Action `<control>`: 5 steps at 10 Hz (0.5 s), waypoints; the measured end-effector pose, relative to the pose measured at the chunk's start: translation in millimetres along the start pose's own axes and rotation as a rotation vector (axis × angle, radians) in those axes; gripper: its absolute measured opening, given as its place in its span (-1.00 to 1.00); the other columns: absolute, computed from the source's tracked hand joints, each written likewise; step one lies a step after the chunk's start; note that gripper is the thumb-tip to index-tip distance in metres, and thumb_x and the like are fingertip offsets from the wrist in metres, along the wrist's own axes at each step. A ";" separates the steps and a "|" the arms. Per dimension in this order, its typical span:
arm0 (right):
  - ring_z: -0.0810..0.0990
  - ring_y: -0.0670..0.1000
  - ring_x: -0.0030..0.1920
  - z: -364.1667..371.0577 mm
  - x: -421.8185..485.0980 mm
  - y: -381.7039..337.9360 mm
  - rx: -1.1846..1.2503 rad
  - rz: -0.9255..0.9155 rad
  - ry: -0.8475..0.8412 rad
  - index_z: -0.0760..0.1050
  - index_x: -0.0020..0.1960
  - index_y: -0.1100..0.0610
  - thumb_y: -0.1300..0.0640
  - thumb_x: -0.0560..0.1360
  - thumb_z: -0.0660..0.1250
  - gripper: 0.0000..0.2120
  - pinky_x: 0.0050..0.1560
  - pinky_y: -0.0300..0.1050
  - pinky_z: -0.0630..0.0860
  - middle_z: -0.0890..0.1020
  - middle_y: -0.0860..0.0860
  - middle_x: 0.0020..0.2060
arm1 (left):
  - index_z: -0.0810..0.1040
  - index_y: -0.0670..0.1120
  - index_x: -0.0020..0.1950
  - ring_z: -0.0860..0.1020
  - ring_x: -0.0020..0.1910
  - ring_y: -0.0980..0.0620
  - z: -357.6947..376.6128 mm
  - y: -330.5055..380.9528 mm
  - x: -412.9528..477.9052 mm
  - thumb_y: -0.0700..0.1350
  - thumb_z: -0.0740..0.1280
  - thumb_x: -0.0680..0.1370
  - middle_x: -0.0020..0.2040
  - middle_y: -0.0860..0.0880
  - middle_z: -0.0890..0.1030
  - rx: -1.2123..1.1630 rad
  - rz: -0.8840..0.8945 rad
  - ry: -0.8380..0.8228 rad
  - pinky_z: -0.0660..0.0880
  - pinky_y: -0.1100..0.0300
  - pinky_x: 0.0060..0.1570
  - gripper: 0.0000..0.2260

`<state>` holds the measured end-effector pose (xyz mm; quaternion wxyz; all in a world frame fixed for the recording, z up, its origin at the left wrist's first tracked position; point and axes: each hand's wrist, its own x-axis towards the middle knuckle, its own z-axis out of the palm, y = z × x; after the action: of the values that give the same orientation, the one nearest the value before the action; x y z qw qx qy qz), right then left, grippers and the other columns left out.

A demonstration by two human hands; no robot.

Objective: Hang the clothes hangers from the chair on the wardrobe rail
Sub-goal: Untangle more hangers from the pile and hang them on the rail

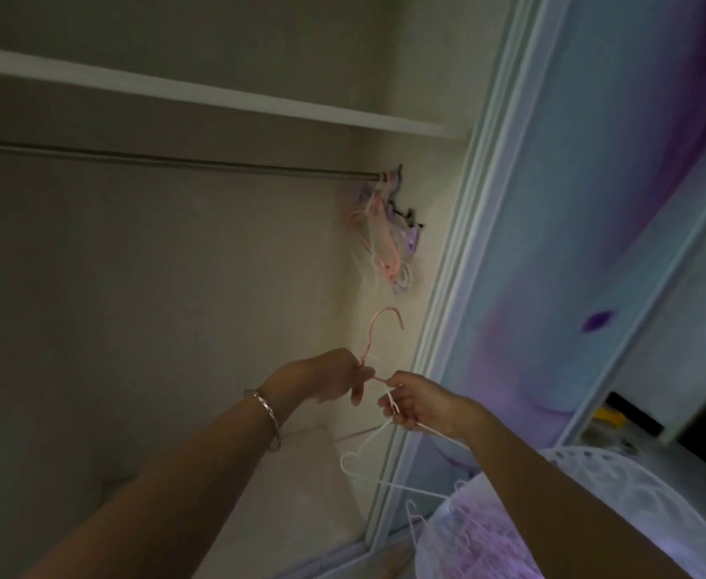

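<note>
My left hand (334,376) pinches the neck of a pink hanger (378,328), whose hook points up toward the rail. My right hand (420,405) grips the same pink hanger's shoulder together with white hangers (364,457) that dangle below it. The wardrobe rail (176,163) runs across the open wardrobe at upper left. A bunch of several pink, white and purple hangers (384,231) hangs at the rail's right end against the side wall. More white hangers (416,520) lie on the white lattice chair (618,486) at lower right.
A white shelf (217,98) sits above the rail. The sliding wardrobe door (593,202) with a blue and purple pattern stands to the right, its frame close to my right hand. The wardrobe floor lies below my arms.
</note>
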<state>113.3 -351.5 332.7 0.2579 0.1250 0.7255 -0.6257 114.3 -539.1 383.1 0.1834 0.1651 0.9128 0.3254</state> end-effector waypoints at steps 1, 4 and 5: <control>0.51 -0.01 -0.45 18.3 24.9 -13.7 -0.136 -0.135 0.046 0.58 -0.15 0.34 0.30 0.45 0.26 -0.86 -0.49 -0.28 0.34 0.59 0.23 -0.28 | 0.51 -0.09 -0.41 0.31 -0.55 0.04 -26.2 -13.4 5.4 0.02 0.09 0.66 -0.52 -0.05 0.31 -0.026 -0.014 0.133 0.27 0.33 -0.60 -0.51; 0.62 0.10 -0.36 39.1 78.2 -67.0 -0.562 -0.316 -0.045 0.47 -0.14 0.21 0.29 0.50 0.25 -0.94 -0.51 -0.27 0.38 0.66 0.25 -0.18 | 0.57 -0.25 -0.01 0.59 0.10 -0.19 -90.6 -65.4 45.1 -0.06 0.09 0.66 -0.34 -0.01 0.47 -0.324 -0.275 0.453 0.48 0.16 0.00 -0.65; 0.64 0.10 -0.39 29.8 93.4 -97.9 -0.399 -0.411 0.049 0.45 -0.19 0.18 0.32 0.52 0.26 -0.88 -0.51 -0.26 0.39 0.63 0.20 -0.21 | 0.56 -0.29 0.10 0.56 0.17 -0.21 -106.2 -72.9 58.3 -0.08 0.10 0.65 -0.33 0.01 0.45 -0.427 -0.339 0.401 0.48 0.09 0.05 -0.66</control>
<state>-7.6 -411.8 363.2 0.1274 -0.0628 0.8504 -0.5067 2.8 -624.7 398.7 0.0823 -0.0986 0.8564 0.5000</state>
